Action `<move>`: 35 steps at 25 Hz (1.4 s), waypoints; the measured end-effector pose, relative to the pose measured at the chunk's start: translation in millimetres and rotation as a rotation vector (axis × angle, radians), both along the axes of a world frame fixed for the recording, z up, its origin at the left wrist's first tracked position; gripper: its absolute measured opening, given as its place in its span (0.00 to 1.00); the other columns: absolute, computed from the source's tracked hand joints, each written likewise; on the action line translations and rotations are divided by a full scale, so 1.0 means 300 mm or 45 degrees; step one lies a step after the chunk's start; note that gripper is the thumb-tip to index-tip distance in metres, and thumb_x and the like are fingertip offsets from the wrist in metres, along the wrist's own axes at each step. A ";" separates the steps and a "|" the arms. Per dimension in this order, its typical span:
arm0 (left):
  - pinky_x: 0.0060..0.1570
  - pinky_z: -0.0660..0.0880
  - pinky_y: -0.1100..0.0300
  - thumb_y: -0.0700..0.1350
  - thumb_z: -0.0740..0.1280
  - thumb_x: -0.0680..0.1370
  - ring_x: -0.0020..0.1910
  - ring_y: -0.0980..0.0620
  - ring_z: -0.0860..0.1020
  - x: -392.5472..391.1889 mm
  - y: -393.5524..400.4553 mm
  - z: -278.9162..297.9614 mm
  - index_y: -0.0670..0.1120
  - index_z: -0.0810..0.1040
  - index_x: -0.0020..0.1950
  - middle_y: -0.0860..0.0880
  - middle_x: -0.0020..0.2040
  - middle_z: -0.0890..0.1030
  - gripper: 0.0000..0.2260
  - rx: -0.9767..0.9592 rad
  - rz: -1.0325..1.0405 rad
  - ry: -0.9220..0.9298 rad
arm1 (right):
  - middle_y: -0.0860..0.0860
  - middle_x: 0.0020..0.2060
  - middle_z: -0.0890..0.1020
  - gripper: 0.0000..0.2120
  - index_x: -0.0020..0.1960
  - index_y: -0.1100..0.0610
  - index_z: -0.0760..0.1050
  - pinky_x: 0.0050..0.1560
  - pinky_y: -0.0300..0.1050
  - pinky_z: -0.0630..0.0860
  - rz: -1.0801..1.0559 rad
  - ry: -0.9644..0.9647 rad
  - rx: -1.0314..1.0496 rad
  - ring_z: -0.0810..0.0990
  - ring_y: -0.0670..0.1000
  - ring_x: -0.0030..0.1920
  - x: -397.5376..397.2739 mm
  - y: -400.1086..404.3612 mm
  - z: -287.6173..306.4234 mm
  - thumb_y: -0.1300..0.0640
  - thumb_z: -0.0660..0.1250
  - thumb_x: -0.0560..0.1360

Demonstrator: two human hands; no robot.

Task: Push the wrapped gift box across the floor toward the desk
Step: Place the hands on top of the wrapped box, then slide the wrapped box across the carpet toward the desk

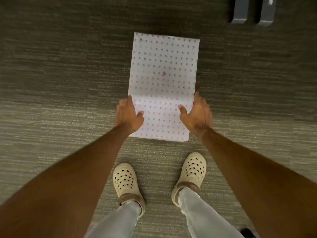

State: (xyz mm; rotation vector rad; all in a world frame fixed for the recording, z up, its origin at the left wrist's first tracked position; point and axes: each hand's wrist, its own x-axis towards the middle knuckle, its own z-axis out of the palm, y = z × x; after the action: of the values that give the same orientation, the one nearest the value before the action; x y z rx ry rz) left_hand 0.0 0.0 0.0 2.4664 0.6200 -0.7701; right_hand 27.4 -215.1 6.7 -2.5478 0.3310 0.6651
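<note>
A wrapped gift box, white paper with small pink hearts, stands on the grey carpet in the middle of the head view. My left hand grips its left edge near the top corner, thumb on the near face. My right hand holds the right edge the same way, thumb on the paper. Both arms reach down from the lower corners of the frame.
My two feet in cream perforated clogs stand just behind the box on the striped carpet. Dark furniture legs or a base show at the top right. A small dark object lies at the bottom right.
</note>
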 end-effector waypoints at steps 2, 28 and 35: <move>0.71 0.63 0.47 0.43 0.65 0.79 0.74 0.39 0.63 0.037 0.016 -0.058 0.42 0.60 0.77 0.38 0.74 0.63 0.27 -0.059 0.120 -0.053 | 0.54 0.65 0.78 0.26 0.71 0.54 0.69 0.60 0.55 0.79 -0.219 0.020 0.198 0.79 0.59 0.64 0.037 -0.005 -0.069 0.45 0.69 0.77; 0.53 0.80 0.50 0.38 0.66 0.78 0.51 0.48 0.80 0.226 -0.069 0.045 0.49 0.75 0.53 0.51 0.47 0.80 0.07 -0.435 0.828 -0.204 | 0.43 0.42 0.81 0.15 0.58 0.57 0.81 0.41 0.38 0.79 -0.693 0.151 0.596 0.80 0.42 0.40 0.216 -0.259 -0.052 0.51 0.74 0.74; 0.41 0.78 0.58 0.40 0.66 0.78 0.49 0.49 0.80 0.448 -0.013 0.097 0.48 0.77 0.55 0.49 0.53 0.81 0.07 -0.472 0.752 -0.228 | 0.46 0.43 0.83 0.06 0.46 0.52 0.80 0.31 0.34 0.76 -0.648 0.070 0.619 0.81 0.43 0.39 0.430 -0.214 0.038 0.50 0.74 0.75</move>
State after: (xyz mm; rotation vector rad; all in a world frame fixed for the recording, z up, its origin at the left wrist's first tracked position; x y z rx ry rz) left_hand 134.4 -3.9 29.2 1.8442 0.9731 -0.3796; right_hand 156.3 -279.4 18.2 -1.8813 0.7100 0.5349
